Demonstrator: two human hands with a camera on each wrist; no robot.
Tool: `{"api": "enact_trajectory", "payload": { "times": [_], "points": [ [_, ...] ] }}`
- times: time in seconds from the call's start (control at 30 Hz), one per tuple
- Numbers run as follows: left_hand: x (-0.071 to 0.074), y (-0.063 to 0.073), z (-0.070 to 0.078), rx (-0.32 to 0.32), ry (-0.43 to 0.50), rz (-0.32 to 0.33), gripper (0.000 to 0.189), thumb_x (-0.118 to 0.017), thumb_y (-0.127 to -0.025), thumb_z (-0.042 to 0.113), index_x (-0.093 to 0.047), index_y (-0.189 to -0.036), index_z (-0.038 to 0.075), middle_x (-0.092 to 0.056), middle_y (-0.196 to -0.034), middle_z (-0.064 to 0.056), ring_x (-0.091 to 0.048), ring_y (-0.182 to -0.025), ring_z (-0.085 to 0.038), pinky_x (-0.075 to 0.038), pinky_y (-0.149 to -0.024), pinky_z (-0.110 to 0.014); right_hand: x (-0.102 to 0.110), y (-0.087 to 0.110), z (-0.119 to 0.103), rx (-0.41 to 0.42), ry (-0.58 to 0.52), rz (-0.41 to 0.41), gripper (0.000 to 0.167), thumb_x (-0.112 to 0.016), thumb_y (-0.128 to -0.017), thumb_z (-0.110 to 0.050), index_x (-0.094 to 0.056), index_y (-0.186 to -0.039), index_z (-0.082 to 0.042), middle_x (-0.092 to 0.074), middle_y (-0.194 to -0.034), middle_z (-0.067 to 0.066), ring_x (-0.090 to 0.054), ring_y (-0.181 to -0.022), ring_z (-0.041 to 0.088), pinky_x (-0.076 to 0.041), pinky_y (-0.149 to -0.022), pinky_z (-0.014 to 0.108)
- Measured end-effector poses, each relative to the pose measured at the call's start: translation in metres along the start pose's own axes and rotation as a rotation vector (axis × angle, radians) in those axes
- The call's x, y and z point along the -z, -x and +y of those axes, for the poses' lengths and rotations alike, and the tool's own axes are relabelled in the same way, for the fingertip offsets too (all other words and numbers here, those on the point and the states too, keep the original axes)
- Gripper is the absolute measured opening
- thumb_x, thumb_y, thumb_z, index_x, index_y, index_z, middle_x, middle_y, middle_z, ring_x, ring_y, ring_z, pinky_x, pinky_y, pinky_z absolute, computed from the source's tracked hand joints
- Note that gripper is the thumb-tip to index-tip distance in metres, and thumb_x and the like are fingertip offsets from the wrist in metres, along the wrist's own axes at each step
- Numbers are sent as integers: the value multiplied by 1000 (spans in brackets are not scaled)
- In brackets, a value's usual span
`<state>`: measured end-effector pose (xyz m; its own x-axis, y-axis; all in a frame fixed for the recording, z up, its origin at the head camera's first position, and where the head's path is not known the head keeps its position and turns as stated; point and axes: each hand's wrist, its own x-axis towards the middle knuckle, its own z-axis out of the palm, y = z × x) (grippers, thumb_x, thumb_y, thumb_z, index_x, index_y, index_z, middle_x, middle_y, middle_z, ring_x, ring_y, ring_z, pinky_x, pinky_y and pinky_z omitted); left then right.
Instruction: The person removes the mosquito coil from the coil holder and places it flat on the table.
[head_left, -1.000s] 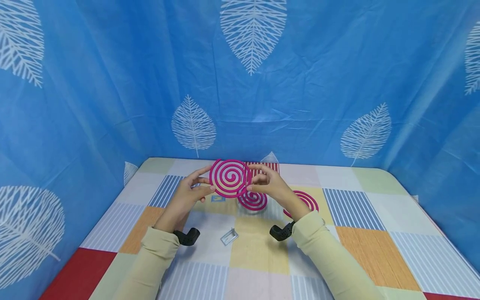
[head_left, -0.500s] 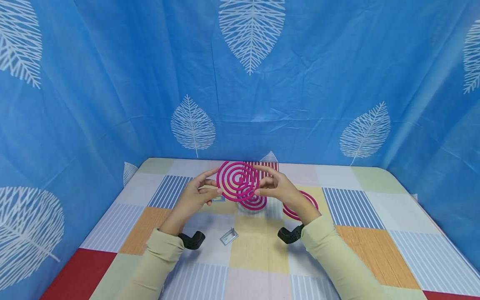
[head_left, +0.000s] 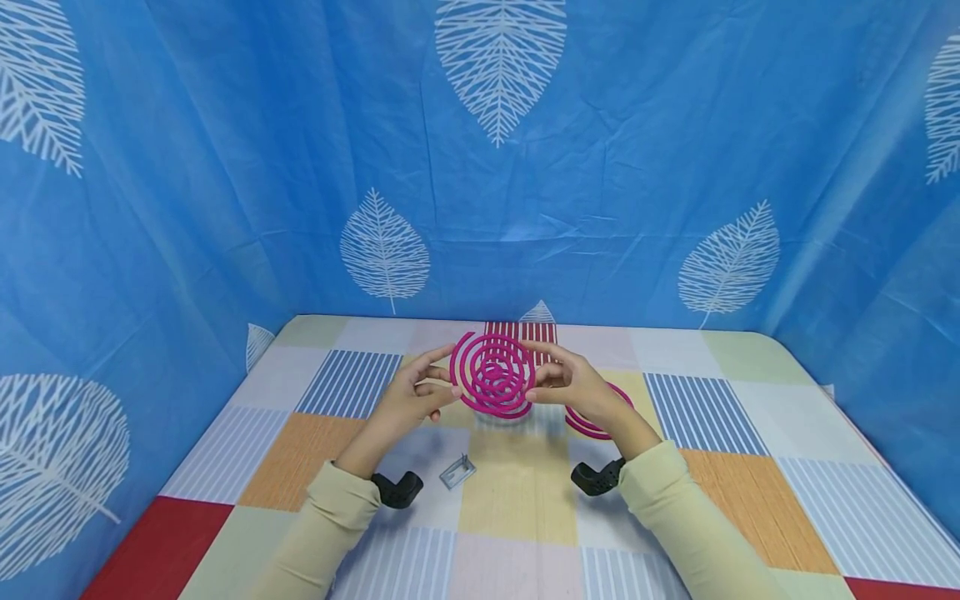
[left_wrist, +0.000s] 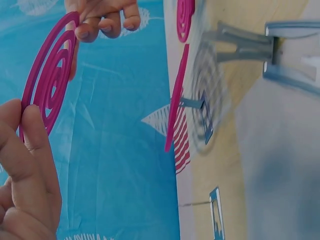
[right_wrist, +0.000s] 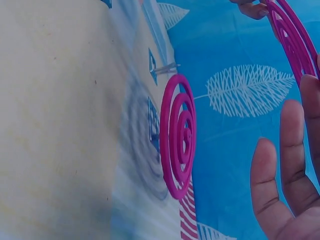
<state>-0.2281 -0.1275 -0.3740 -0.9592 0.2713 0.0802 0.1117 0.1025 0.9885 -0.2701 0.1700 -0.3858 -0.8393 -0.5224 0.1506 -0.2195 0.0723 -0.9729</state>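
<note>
Between my hands is a magenta mosquito coil (head_left: 493, 373), held up above the table with its flat face towards me. My left hand (head_left: 412, 396) pinches its left rim between thumb and fingers. The thumb and index finger of my right hand (head_left: 581, 392) pinch the opposite rim. Behind it, a second mosquito coil (right_wrist: 173, 130) sits raised on a small metal stand (left_wrist: 206, 115), its shadow on the cloth. A third mosquito coil (head_left: 588, 427) is partly hidden behind my right wrist; its support cannot be made out.
A small metal stand (head_left: 457, 472) with an upright prong lies nearer me on the patchwork tablecloth (head_left: 517, 492). Another metal stand (left_wrist: 216, 215) is near the left hand. A blue leaf-print curtain (head_left: 570, 208) hangs behind the table.
Both hands have carried the held mosquito coil to the right and slightly lower, so it now overlaps the second coil in the head view. The other coils and front stand have not moved.
</note>
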Motion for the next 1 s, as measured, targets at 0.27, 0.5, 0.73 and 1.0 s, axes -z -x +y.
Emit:
{"api": "enact_trajectory", "payload": {
  "times": [0.27,0.5,0.73,1.0],
  "points": [
    [-15,1,1,16,27,-18,72,-73,-100,0,-42,-165,3,-61,-124,-21,-62,-76,-10,-50,-57,-21,10,12,4,-3,-2,15,79,-75,-94,9,-35,-162,8,-72,-90,-4,-67,-83,13,-56,-80,24],
    [-23,3,-1,-4,0,-76,77,-75,-99,3,-38,-167,5,-63,-121,-19,-66,-87,-15,-52,-58,-25,16,26,7,-9,-12,19,78,-78,-95,6,-38,-162,6,-75,-92,-5,-69,-84,12,-57,-78,25],
    [-33,3,-2,-15,-53,-115,81,-76,-99,4,-36,-169,8,-61,-119,-16,-66,-89,-14,-55,-58,-28,24,36,11,23,-15,14,76,-76,-97,4,-37,-161,8,-76,-93,-5,-71,-87,12,-59,-84,24],
    [-50,0,-2,-13,-65,-125,81,-75,-100,2,-34,-170,10,-65,-108,-10,-68,-86,-27,-53,-59,-32,35,47,16,34,2,21,73,-75,-98,4,-37,-160,9,-76,-93,-3,-71,-90,13,-59,-87,24]
  ]
}}
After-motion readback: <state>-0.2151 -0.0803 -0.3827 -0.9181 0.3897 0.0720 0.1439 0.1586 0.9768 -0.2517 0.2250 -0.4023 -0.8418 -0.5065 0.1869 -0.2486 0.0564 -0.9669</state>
